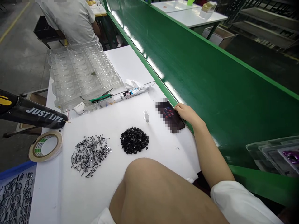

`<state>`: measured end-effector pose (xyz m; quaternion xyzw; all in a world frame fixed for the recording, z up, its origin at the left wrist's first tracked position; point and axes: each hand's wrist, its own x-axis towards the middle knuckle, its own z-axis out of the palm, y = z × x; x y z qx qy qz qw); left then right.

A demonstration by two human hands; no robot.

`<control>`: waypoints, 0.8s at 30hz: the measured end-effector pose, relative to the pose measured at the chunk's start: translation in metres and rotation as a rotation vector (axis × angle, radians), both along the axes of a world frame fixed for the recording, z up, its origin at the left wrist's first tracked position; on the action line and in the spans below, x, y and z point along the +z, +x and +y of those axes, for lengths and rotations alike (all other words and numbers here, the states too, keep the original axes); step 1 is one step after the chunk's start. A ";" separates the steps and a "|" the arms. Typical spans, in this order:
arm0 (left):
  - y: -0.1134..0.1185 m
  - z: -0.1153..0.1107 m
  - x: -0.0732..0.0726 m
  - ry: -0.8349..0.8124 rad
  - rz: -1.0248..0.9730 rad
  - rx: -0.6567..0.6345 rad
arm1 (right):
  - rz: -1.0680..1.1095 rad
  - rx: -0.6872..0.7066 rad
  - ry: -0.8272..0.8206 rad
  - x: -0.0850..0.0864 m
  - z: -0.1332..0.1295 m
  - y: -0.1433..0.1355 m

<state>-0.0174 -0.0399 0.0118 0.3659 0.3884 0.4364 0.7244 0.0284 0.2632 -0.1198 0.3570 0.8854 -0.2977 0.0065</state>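
I see my right hand resting unclenched on the phone at two o'clock, left hand probably hidden.

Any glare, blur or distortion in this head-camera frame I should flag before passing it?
Head view: strong glare streaks along the green conveyor edge; the phone under the right hand is pixelated; wide-angle bending curves the bench edges; the left arm, close to the lens, looms large and soft; the black pieces stay sharp.
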 end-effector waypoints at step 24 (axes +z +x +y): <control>0.011 0.000 -0.005 0.079 0.144 -0.034 | -0.013 -0.001 0.002 0.003 -0.002 0.001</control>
